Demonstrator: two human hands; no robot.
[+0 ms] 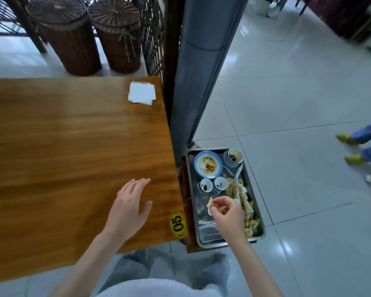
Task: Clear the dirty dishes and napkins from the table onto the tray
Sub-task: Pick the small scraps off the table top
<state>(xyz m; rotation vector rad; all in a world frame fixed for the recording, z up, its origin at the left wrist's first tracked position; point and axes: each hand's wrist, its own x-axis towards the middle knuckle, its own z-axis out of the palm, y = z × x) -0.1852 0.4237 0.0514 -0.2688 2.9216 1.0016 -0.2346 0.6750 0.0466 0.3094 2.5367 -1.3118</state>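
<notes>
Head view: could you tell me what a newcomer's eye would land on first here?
The metal tray beside the wooden table, loaded with a stained blue plate, small cups and crumpled napkins, draws the eye first. Above it the right hand pinches a soiled napkin. A stack of white napkins lies at the table's far corner.

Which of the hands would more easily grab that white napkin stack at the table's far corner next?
Probably the left hand: it hovers open over the table, while the right hand pinches a crumpled napkin above the tray.

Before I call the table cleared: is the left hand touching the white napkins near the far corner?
Apart. The head view shows bare wood between the left hand and the napkins.
</notes>
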